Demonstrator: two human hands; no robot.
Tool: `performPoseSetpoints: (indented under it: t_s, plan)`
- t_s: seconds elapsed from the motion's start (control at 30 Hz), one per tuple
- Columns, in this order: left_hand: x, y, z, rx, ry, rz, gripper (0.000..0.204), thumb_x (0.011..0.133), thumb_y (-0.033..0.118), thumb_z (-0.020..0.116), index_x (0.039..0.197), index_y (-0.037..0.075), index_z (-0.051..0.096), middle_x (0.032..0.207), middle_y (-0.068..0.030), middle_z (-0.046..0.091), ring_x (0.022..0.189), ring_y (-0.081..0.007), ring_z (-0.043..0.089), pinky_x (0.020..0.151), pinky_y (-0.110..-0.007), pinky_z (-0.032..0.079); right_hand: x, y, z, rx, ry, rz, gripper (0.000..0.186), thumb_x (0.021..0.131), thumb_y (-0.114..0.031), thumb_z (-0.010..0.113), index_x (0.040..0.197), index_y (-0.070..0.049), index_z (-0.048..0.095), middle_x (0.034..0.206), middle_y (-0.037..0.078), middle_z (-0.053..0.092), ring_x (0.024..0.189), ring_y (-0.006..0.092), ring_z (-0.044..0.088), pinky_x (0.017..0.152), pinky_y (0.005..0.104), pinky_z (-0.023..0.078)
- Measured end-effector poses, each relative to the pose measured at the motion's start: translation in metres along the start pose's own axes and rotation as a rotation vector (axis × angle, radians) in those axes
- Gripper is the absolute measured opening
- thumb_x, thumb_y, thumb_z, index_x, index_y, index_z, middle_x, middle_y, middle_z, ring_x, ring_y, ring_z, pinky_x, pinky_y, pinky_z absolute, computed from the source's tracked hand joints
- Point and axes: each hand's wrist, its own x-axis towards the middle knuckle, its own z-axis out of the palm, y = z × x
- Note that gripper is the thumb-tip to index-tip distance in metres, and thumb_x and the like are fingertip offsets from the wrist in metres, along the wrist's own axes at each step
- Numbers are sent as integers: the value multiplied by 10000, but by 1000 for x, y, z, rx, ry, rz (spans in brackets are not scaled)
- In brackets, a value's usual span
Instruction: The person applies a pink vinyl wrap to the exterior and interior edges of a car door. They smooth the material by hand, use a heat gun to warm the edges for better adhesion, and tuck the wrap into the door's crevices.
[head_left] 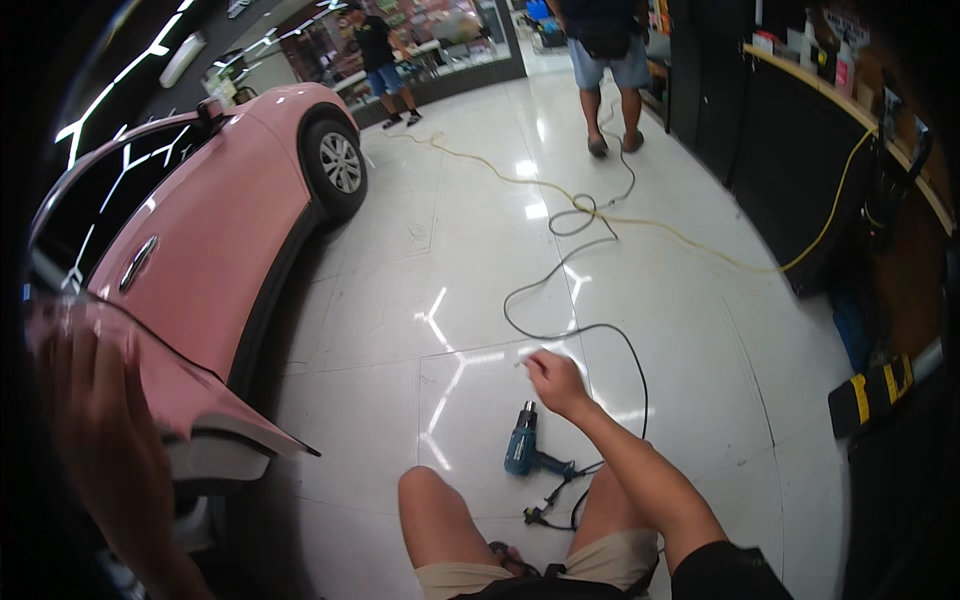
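Observation:
At the far left my left hand [105,420] is raised against the pink rear door [185,365] of a car, fingers stretched out and blurred. Whether it presses on the panel or hovers in front is hard to tell. My right hand [557,382] is held out over the floor, its fingers pinched together. A tiny pale bit shows at the fingertips, too small to name. Below that hand a blue-green heat gun [520,447] with a metal nozzle lies on the floor, just beyond my knees. Its dark cord [645,400] runs away across the tiles.
A yellow cable [690,240] crosses the white floor [700,340] and the dark cord. Two people [602,60] [380,60] stand farther off. Black cabinets [790,170] and a shelf [810,80] with bottles line the right. A black-and-yellow case [870,397] sits there too.

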Motion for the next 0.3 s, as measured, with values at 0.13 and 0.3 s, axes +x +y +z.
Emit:
performPoseSetpoints:
  t_s: [0.13, 0.3]
  plan:
    - [8, 15, -52, -507, 18, 104, 367, 1046, 229, 558, 1336, 5, 578, 1341, -212, 607, 1317, -400, 555, 1122, -546, 422, 23, -94, -4, 115, -74, -103, 188, 970, -207, 580, 991, -54, 688, 901, 208, 710, 850, 433, 681, 747, 511, 545]
    - [22, 65, -98, -1419, -191, -117, 350, 809, 78, 664, 1144, -26, 656, 1159, -182, 645, 1130, -368, 620, 1036, -507, 454, -84, -143, 17, 195, -358, 173, 292, 1028, -307, 513, 927, -65, 642, 866, 230, 675, 824, 469, 654, 730, 572, 510]
